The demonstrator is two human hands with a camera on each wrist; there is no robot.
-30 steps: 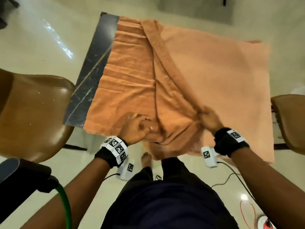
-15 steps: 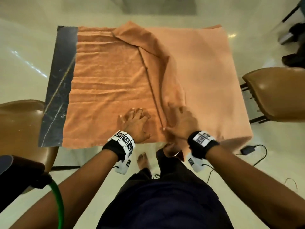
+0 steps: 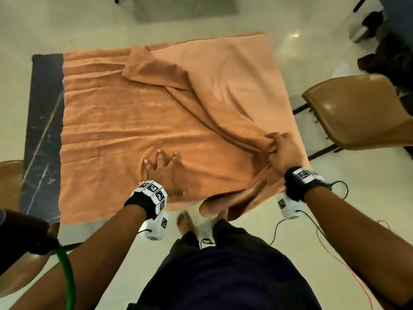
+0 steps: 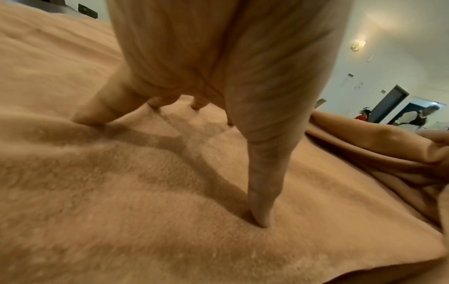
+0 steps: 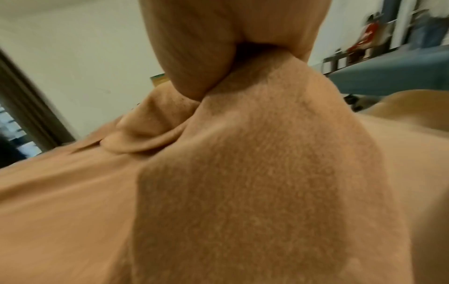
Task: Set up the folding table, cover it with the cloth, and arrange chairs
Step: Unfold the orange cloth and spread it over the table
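Orange terry cloth (image 3: 134, 121) lies rumpled over the bench (image 3: 44, 108); left hand (image 3: 162, 173) presses it spread, right hand (image 3: 282, 151) pinches a fold.

No text, label, brand or number can be read anywhere.

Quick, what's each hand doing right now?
Left hand: open, fingers spread, pressing the orange cloth.
Right hand: closed, gripping a bunched fold of the cloth.
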